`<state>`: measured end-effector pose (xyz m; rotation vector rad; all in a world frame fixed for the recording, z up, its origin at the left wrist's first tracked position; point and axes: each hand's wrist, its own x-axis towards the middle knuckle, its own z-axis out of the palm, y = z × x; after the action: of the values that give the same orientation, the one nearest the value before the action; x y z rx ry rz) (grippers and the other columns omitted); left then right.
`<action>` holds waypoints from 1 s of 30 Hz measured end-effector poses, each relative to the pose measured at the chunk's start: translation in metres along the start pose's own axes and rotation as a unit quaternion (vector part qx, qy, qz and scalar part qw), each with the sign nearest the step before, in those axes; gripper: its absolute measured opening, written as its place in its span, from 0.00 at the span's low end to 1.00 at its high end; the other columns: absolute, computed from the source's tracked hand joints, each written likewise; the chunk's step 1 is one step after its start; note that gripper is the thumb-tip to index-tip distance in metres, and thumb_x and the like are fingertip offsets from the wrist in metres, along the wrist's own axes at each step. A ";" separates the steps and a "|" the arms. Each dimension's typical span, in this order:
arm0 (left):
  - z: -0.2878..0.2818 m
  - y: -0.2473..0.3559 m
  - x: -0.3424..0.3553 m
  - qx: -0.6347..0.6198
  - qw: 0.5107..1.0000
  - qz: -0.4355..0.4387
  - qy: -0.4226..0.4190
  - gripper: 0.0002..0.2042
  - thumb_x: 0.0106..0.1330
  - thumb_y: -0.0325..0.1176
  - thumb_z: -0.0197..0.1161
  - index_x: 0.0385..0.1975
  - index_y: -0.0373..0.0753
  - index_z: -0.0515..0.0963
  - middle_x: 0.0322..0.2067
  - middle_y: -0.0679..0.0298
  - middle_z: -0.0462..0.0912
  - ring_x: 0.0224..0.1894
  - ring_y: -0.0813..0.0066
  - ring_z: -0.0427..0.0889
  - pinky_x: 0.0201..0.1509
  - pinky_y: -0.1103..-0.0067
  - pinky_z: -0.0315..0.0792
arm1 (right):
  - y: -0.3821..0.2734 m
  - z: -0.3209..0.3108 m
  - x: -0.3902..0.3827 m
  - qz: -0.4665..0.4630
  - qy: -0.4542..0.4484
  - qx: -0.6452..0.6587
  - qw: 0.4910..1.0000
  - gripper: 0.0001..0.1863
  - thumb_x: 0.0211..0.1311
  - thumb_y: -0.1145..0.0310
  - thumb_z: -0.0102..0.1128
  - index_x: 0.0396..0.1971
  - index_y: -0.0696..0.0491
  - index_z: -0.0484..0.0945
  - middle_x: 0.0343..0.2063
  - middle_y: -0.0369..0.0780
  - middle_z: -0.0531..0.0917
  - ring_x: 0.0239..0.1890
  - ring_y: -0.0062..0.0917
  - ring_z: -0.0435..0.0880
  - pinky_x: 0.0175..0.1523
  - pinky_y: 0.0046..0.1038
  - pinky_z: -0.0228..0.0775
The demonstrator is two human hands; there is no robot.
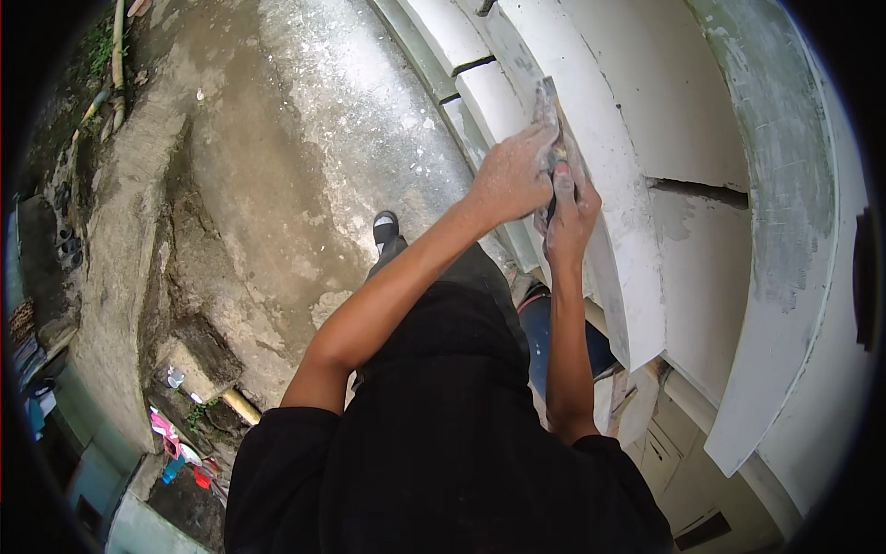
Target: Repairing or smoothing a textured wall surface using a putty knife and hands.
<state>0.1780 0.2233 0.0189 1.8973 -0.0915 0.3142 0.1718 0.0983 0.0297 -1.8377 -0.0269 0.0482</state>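
1. The left hand [519,175] and right hand [574,208] were both clamped on one tool [556,120].
2. It was at the left edge of a white ledge [637,277].
3. One blue container [544,334] stood below, partly blocked by the right forearm [568,355].
4. One shoe [384,222] showed on the concrete [268,185].

The head view looks steeply down from the wearer's brow, very near the black shirt [415,452] at its lower edge. The left hand [515,175] and right hand [574,205] lie farther out, the shoe [386,229] farther below. Its wide fisheye reaches the ground [268,157] on the left and the pale wall [692,111] on the right, bending straight edges.
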 end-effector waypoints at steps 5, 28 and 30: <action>-0.020 0.001 0.002 -0.013 0.999 -0.032 -0.025 0.29 0.46 0.23 0.55 0.54 0.24 0.69 0.53 0.36 0.72 0.58 0.43 0.70 0.64 0.68 0.65 | -0.007 0.013 -0.003 -0.014 -0.012 -0.010 1.000 0.19 0.67 0.63 0.56 0.49 0.62 0.77 0.28 0.34 0.79 0.29 0.16 0.71 0.36 0.21 0.64; -0.005 0.003 -0.024 -0.016 1.000 -0.003 -0.005 0.25 0.47 0.25 0.57 0.50 0.28 0.72 0.52 0.42 0.74 0.50 0.41 0.74 0.57 0.63 0.71 | -0.022 0.012 -0.037 0.086 0.027 0.052 0.995 0.18 0.69 0.66 0.51 0.50 0.65 0.75 0.33 0.36 0.79 0.33 0.16 0.72 0.38 0.20 0.65; -0.011 0.008 -0.019 -0.016 0.999 -0.018 -0.043 0.25 0.47 0.25 0.58 0.50 0.28 0.72 0.52 0.40 0.73 0.51 0.41 0.74 0.57 0.63 0.70 | -0.014 0.013 -0.036 0.083 0.030 0.036 0.995 0.19 0.70 0.66 0.51 0.51 0.65 0.74 0.33 0.37 0.79 0.35 0.16 0.73 0.40 0.20 0.66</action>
<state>0.1562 0.2290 0.0247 1.8783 -0.1195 0.2064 0.1353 0.1130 0.0404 -1.7644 0.1672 0.1094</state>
